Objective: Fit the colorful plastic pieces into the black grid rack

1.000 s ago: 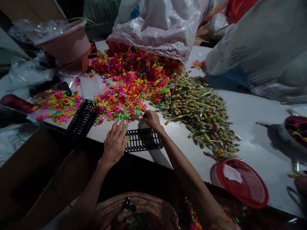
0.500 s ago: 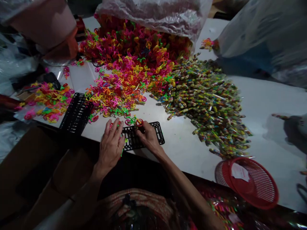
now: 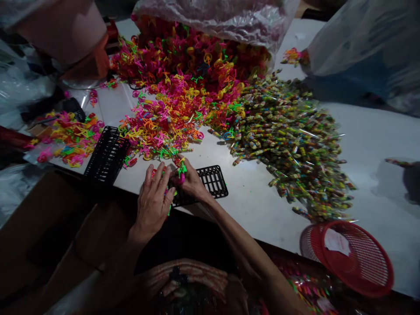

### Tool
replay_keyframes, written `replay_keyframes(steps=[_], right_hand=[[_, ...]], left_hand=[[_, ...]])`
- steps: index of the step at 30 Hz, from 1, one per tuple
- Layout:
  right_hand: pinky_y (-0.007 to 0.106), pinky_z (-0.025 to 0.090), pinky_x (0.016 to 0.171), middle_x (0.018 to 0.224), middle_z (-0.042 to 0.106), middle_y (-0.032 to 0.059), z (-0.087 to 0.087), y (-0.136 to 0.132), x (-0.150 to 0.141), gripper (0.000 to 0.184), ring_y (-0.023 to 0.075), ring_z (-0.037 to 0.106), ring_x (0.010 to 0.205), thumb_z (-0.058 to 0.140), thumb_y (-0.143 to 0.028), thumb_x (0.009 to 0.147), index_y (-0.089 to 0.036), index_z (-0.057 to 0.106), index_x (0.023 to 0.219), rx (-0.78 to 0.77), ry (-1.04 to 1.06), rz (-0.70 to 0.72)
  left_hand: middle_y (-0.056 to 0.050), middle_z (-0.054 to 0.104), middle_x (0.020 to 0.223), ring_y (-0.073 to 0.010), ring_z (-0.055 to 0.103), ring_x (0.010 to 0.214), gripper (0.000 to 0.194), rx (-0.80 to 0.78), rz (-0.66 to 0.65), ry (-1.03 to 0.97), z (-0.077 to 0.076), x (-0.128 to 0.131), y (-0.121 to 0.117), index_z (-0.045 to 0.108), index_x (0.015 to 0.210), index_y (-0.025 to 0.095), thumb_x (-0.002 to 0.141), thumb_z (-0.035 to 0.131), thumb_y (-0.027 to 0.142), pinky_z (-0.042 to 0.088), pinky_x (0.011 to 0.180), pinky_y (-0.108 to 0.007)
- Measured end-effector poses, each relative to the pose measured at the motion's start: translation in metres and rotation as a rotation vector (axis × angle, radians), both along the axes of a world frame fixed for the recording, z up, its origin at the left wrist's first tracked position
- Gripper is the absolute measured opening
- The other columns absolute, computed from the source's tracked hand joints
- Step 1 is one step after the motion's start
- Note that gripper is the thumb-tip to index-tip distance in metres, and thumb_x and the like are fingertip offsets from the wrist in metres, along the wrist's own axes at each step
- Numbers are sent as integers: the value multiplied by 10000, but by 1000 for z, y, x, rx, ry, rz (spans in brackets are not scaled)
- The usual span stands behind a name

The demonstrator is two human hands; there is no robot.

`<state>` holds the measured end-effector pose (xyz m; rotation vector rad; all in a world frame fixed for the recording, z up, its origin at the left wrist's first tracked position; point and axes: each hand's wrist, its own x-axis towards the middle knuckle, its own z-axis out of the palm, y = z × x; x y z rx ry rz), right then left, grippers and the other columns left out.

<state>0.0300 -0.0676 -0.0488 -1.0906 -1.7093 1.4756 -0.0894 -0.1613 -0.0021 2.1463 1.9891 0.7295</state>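
Observation:
My left hand (image 3: 154,199) lies over the left end of a black plastic grid tray (image 3: 210,181) at the table's near edge, fingers stretched out over small coloured pieces. My right hand (image 3: 190,181) is right beside it on the tray, fingers pinched on small coloured plastic toy pieces (image 3: 180,168), green and red. Just beyond both hands spreads a big heap of neon plastic toy pieces (image 3: 177,100). To its right lies a heap of small wrapped candies (image 3: 288,135).
A second black grid tray (image 3: 106,155) lies left of the hands, with a smaller pile of neon pieces (image 3: 72,138) beyond it. A red mesh basket (image 3: 354,256) sits at the near right. Clear plastic bags (image 3: 357,48) crowd the far side. A pink tub (image 3: 62,30) stands far left.
My right hand drew back from the neon heap to the grid tray with pieces and now meets the left hand. The camera tipped down and closer.

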Motion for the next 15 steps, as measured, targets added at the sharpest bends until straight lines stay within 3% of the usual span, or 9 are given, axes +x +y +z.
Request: replay_keyframes(steps=[6,9,11,13,15], right_hand=[[282,444,685,884,716,77,8,-7,-2,586,226,639,751,514,-202,800,-178,434,1381,228,-523,253],[301,450,696,997,716,137,13,-6,-1,514,260,650,828,510,-184,816,-147,506,1328,309,-624,351],[289,457,716,1038,716,112,18,5,2,540,248,649,866,552,-138,774,-166,529,1313,333,-600,410],[267,459,732,1052,717,59,25,26,1,579,217,644,873,588,-98,727,-210,552,1294,355,-567,370],[265,452,727,1043,712,50,33,50,-8,468,208,637,870,594,-121,742,-215,621,1200,391,-597,232]], left_hand=[[-91,371,1529,-288,192,1464,501,-28,26,49,3,6,1,369,1462,245,972,357,349,283,1142,-510],[-81,380,1524,-310,214,1455,477,-70,13,88,4,9,2,420,1435,259,968,358,330,296,1120,-539],[-80,397,1513,-314,249,1443,478,-83,16,96,4,9,2,423,1434,257,967,353,329,311,1106,-543],[-83,413,1503,-316,274,1433,482,-72,42,98,4,7,1,423,1434,243,968,344,339,329,1094,-536],[-88,416,1501,-318,274,1432,479,-60,57,105,4,4,1,443,1422,228,971,335,347,336,1087,-532]])
